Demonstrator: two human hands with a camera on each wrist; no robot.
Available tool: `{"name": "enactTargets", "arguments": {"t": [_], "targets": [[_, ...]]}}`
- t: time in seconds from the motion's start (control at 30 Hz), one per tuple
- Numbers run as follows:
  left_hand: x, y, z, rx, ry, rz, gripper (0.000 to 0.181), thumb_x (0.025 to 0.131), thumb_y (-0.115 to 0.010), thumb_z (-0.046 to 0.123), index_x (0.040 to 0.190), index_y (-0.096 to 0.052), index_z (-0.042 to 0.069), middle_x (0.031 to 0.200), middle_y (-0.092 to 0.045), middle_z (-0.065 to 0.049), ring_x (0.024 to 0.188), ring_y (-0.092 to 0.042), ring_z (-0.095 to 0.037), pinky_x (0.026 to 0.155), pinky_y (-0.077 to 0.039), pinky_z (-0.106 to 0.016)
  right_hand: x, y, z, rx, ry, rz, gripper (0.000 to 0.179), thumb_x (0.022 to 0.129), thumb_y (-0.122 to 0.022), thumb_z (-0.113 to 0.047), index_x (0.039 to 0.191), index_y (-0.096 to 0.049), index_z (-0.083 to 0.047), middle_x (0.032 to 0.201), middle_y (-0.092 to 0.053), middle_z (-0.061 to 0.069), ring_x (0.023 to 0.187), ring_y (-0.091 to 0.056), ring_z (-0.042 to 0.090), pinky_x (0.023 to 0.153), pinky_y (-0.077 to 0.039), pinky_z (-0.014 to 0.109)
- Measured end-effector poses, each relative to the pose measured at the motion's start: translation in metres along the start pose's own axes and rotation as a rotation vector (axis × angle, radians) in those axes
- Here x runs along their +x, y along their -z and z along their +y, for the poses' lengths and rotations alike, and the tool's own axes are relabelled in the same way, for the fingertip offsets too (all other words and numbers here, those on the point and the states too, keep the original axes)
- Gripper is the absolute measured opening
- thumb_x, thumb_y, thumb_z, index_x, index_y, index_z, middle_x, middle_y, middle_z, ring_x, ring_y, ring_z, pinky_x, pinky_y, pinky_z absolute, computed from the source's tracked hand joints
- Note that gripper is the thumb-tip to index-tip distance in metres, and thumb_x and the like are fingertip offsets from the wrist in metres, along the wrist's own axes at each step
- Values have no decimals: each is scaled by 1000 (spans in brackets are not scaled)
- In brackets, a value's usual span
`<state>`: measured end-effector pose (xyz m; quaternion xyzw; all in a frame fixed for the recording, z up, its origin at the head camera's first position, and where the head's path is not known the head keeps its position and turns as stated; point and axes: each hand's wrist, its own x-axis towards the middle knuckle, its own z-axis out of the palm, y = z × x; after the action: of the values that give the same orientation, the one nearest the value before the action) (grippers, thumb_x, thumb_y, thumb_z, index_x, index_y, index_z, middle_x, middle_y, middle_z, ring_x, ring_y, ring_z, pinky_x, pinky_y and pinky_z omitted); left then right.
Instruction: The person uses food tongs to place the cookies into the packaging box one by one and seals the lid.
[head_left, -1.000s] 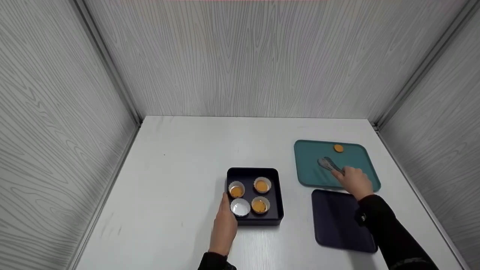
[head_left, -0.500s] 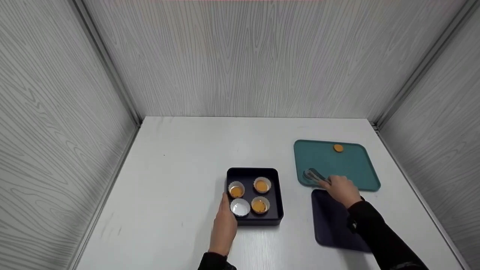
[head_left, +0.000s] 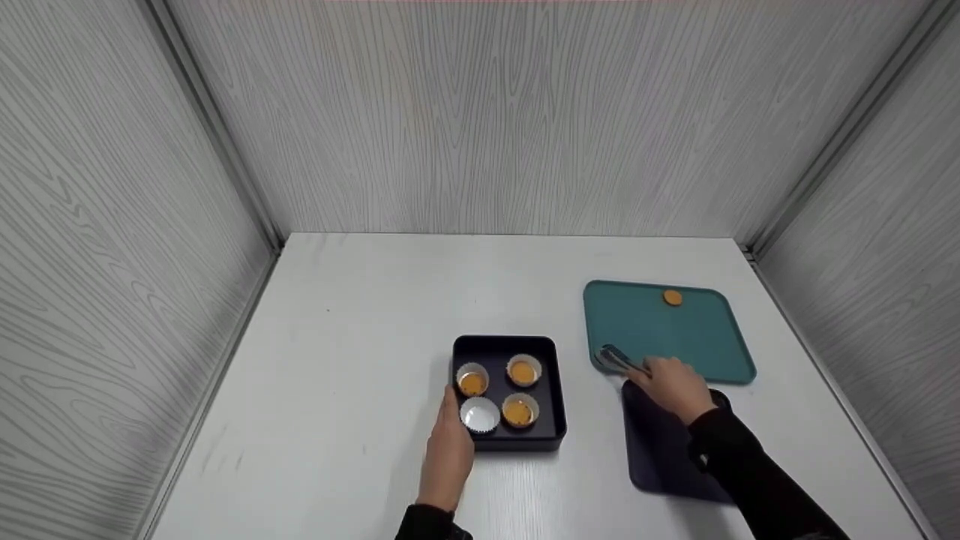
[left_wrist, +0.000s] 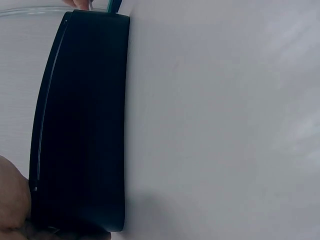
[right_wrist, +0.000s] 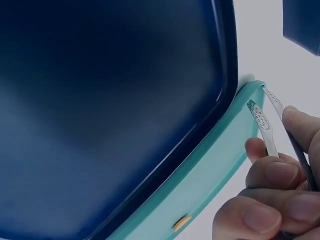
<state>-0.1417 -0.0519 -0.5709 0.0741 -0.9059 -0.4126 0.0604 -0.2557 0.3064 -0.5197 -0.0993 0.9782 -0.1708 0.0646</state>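
Teal tray (head_left: 637, 322) shifts slightly left; right hand's (head_left: 675, 386) fingers clamped on tongs (right_wrist: 261, 119), left hand's (head_left: 448, 459) unclear. Apparently dragging; next needs steady pull.

- The deep box (head_left: 517, 445) is dark navy; in the left wrist view it looks almost black.
- The cups (head_left: 480, 415) are white.
- The discs (head_left: 523, 372) inside three of them are orange, and some show small dark specks.
- The lone disc (head_left: 673, 298) is also orange.
- The teal tray (head_left: 660, 334) has one plain colour.
- The second tray (head_left: 656, 450) is purplish navy, bluer in the right wrist view.
- The tongs (right_wrist: 261, 120) are silver-grey, with dark dots on the tips.
- The table (head_left: 360, 300) is white, with faint grey smudges.
- The walls (head_left: 480, 112) are light grey, patterned with darker wood-grain lines.
- The sleeves (head_left: 750, 480) are black.
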Motion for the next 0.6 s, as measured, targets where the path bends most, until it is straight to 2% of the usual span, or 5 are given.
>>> {"name": "enactTargets", "arguments": {"t": [0.23,0.37,0.6], "targets": [[2,0,0,-29,54,-32,55,105,-32,-7,160,-24,-4,162,-34,-21,140,-45,-37,115,-38,-47,-4,-5,-13,-25,26,-10,41,101,-65,-35,71,-48,-14,60,-43,-1,54,-40,16,53,-32,32],[2,0,0,-39,57,-34,55,105,-31,-6,160,-23,-4,163,-33,-21,143,-41,-36,117,-35,-47,-7,-7,-21,-20,50,-33,40,101,-64,-35,72,-48,-14,60,-41,-1,54,-39,15,54,-31,32],[2,0,0,-46,63,-31,55,105,-32,-5,160,-24,-3,163,-34,-20,140,-45,-36,116,-37,-47,-9,-11,-34,-22,75,-56,40,101,-65,-37,71,-48,-15,60,-41,-2,54,-40,15,55,-31,31]]}}
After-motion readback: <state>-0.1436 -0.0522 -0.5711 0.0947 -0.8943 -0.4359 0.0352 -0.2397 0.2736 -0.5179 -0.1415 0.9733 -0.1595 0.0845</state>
